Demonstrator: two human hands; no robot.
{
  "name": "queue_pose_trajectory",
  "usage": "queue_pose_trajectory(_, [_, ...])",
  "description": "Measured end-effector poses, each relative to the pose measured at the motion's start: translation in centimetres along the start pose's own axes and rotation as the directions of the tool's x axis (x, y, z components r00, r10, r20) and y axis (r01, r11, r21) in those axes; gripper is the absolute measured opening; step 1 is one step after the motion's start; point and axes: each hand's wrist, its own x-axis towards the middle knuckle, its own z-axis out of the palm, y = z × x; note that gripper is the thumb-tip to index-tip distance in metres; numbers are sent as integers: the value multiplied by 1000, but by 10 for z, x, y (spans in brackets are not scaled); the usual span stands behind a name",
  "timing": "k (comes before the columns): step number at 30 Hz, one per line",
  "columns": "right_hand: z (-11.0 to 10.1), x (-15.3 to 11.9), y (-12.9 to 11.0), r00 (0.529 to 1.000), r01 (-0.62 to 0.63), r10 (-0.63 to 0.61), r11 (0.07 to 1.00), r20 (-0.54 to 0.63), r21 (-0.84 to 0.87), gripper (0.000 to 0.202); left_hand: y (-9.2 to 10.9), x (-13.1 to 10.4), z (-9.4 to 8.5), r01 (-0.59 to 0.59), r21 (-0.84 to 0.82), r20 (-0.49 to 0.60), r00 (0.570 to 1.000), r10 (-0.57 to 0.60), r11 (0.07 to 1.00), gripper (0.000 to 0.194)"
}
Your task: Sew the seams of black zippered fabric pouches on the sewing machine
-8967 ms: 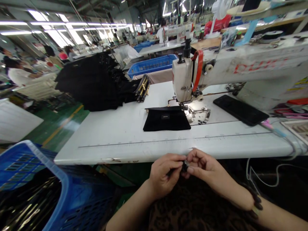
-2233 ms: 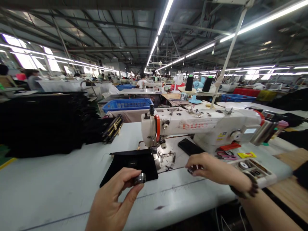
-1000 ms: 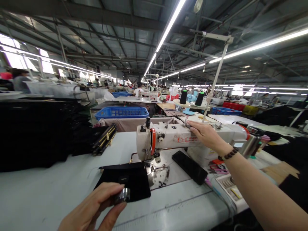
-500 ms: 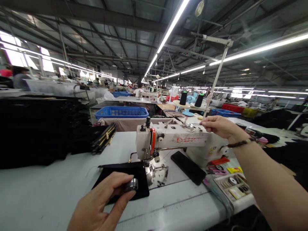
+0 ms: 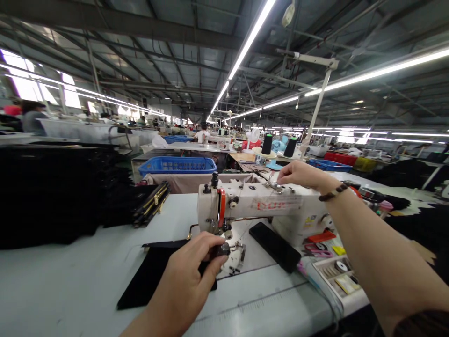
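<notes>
Thumb and fingers of a worker's left hand pinch a small, dark metal piece in front of a sewing machine's needle end. The right hand, fingers curled, is at the metal fitting atop the machine; whether it grips anything cannot be told. Black fabric lies behind the left hand, a phone to its right.

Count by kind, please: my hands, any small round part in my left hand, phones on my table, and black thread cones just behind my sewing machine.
Hands: 2
Small round part: 1
Phone: 1
Black thread cones: 2
Total: 6
</notes>
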Motion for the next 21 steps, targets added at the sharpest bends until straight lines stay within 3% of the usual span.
queue_pose_trajectory(4, [-1, 4, -2, 996, 16, -25, 994, -83, -107, 15, 4, 11, 5, -1, -5, 34, 999, 1, 1000, 11])
queue_pose_trajectory(9, [-4, 3, -4, 994, 98, -91, 986, 56, -132, 9, 8, 23, 8, 5, -14, 53, 999, -4, 1000, 10])
queue_pose_trajectory(13, [-5, 3, -4, 996, 81, -87, 978, -23, -193, 16, 9, 28, 13, -10, -27, 57, 998, 11, 1000, 11])
queue_pose_trajectory(17, [-4, 3, -7, 992, 123, -118, 967, 36, -221, 10, 9, 31, 18, -17, -47, 79, 997, 21, 999, 12])
queue_pose_trajectory(21, [-2, 3, -14, 992, 92, -112, 953, -54, -289, 18, 10, 34, 23, -4, -71, 101, 995, 11, 997, 12])
